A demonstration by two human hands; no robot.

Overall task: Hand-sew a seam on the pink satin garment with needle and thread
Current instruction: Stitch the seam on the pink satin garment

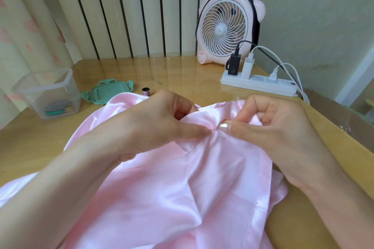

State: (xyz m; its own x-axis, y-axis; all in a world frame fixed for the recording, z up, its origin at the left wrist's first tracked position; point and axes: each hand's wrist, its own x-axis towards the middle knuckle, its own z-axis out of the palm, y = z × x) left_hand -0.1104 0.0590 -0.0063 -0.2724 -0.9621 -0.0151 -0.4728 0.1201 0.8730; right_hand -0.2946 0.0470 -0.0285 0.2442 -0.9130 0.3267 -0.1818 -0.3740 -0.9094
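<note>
Though slack below, satin garment (pixel 182 188) between left hand (pixel 162 125), right hand (pixel 273 125).

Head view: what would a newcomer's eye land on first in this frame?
The pink satin garment spreads across the near side of the table, and the left hand and right hand pinch one gathered fold at centre, thumbs nearly meeting. Behind them, to the right, a pink desk fan stands beside a white power strip.
</note>
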